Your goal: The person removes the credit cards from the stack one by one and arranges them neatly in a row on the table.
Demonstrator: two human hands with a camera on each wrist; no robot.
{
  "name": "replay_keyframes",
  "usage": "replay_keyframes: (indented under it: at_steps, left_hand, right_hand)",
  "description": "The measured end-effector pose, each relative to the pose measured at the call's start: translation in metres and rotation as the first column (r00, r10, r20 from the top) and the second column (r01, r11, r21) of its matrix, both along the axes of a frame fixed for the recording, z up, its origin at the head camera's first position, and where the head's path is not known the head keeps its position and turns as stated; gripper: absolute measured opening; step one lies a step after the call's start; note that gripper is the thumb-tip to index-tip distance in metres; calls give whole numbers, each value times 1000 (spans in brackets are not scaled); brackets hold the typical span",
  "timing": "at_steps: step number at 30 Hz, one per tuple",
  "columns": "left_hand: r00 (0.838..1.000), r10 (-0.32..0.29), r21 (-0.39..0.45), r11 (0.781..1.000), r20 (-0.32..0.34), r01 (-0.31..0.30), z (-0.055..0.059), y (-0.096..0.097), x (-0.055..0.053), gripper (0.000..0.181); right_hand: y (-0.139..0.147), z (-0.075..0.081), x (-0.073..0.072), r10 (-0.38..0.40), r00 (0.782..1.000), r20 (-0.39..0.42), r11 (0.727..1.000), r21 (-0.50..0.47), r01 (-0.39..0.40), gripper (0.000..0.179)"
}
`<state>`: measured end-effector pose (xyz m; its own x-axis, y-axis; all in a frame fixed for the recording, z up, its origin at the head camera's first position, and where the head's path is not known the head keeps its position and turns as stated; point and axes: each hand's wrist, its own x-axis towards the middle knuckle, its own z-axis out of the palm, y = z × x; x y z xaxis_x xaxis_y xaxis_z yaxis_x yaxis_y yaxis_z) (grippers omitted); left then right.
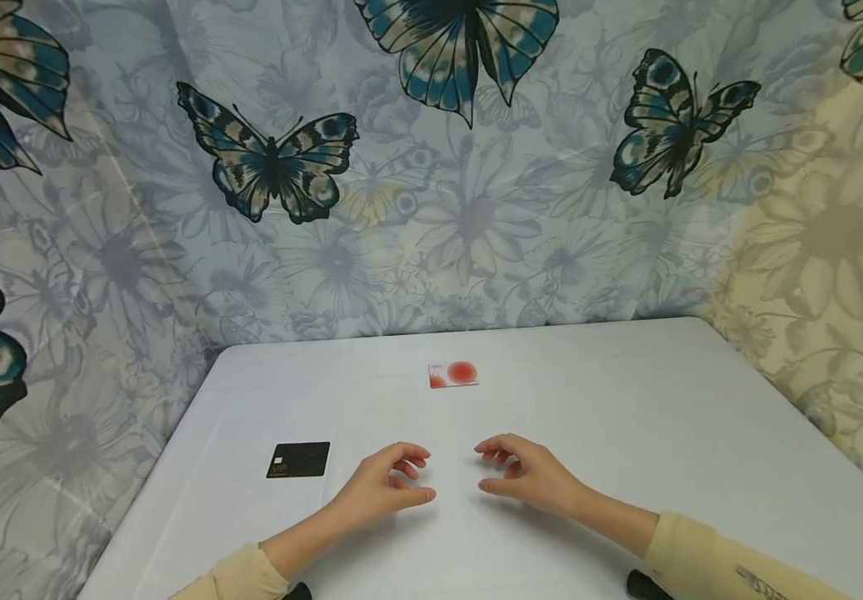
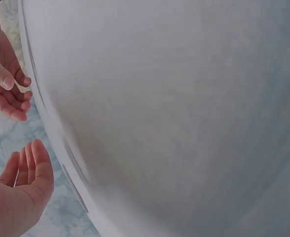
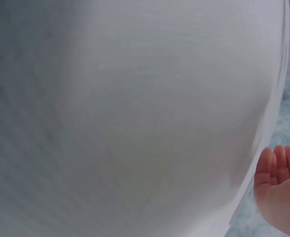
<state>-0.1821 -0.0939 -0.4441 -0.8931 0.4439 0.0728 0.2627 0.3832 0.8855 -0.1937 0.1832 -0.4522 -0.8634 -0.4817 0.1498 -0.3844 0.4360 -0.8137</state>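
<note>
Both hands hover over the white table, fingers loosely bent and facing each other across a gap. Nothing lies between the fingers of the left hand (image 1: 382,485), which is nearest to a black card (image 1: 298,460) with a small chip and "VIP" lettering. The right hand (image 1: 532,475) is likewise bare of any object. Beyond the hands, toward the back, lies a white card with red circles (image 1: 454,374). In the left wrist view the left hand (image 2: 26,190) shows at the lower left, the right hand (image 2: 7,74) above it. The right wrist view shows the right hand (image 3: 280,190) at its edge.
The white table (image 1: 589,383) has rounded back corners and meets a butterfly-and-flower patterned cloth (image 1: 476,208) behind and at the sides. Small dark objects (image 1: 645,585) show beneath the sleeves at the bottom of the head view.
</note>
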Motion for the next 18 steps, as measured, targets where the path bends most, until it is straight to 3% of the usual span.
replay_keyframes:
  at_steps: [5, 18]
  left_hand:
    - [999, -6, -1, 1000, 38, 6, 0, 0, 2, 47]
    - [998, -5, 7, 1000, 55, 5, 5, 0, 0, 45]
  right_hand:
    - [0, -1, 0, 13, 1000, -16, 1000, -3, -13, 43]
    - [-6, -4, -3, 34, 998, -49, 999, -20, -35, 42]
